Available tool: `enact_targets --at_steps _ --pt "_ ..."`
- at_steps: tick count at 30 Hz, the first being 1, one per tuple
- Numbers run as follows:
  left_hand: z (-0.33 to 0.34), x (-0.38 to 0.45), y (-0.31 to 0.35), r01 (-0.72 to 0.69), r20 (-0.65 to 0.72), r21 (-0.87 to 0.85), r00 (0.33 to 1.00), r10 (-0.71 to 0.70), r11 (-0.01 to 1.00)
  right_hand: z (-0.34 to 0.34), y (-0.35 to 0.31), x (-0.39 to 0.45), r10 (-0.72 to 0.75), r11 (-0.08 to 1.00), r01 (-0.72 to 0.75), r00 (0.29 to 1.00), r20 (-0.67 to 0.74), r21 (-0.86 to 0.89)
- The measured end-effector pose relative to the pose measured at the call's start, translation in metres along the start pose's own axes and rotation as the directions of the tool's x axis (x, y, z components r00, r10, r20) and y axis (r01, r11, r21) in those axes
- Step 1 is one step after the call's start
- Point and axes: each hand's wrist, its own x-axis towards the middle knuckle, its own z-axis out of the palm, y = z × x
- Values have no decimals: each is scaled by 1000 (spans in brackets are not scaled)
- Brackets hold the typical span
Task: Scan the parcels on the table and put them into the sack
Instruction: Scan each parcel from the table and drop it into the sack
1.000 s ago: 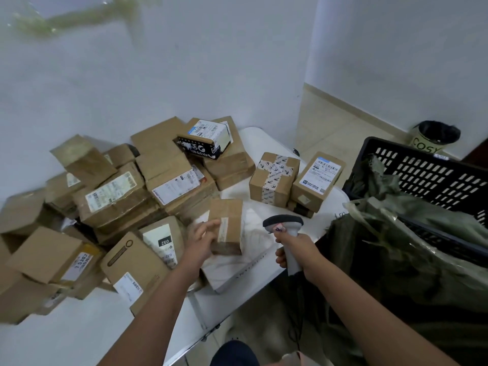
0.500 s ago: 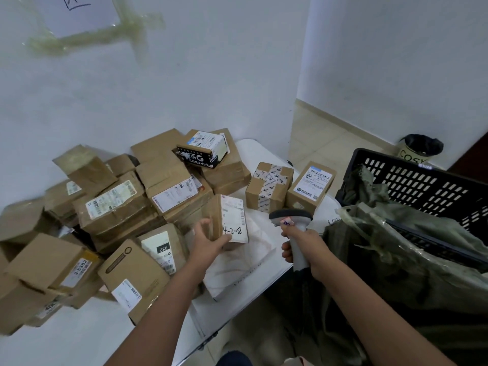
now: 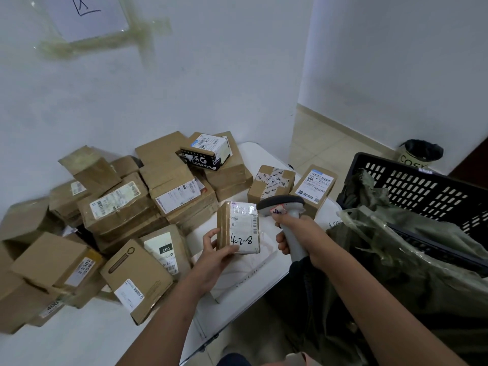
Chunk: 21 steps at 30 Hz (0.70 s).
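Note:
My left hand (image 3: 214,251) grips a small brown parcel (image 3: 239,227) by its lower left corner, holding it upright above the white table (image 3: 264,283). Its white label faces me with "4-2-8" written on it. My right hand (image 3: 298,235) grips the handle of a grey barcode scanner (image 3: 284,203), whose head sits just right of the parcel's top edge. The olive green sack (image 3: 412,260) stands open at the right, draped in a black crate (image 3: 422,191). Several brown parcels (image 3: 118,204) lie piled on the table to the left.
A white mailer bag (image 3: 245,270) lies under the held parcel. Two small boxes (image 3: 272,183) stand at the table's far right end. On the tiled floor by the far wall is a bin with a black liner (image 3: 420,154). The table's edge runs just in front of me.
My left hand has lifted the small parcel off the table and turned it so the label faces me. The scanner in my right hand has come up beside its top edge.

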Motion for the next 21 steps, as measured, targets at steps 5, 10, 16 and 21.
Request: enact_targets --at_steps 5,10,16,21 --pt "4 0 0 -13 10 -39 1000 14 999 2 0 2 -31 999 31 999 7 9" --pt "2 0 2 4 -6 -57 1000 -4 998 -3 -3 1 -41 996 42 999 12 -75" --pt "-8 2 19 -37 -106 137 993 52 990 -20 -9 3 -58 944 81 995 80 -320" --pt "-17 6 28 -54 -134 262 987 91 963 -30 -17 2 -29 910 87 989 148 -406"
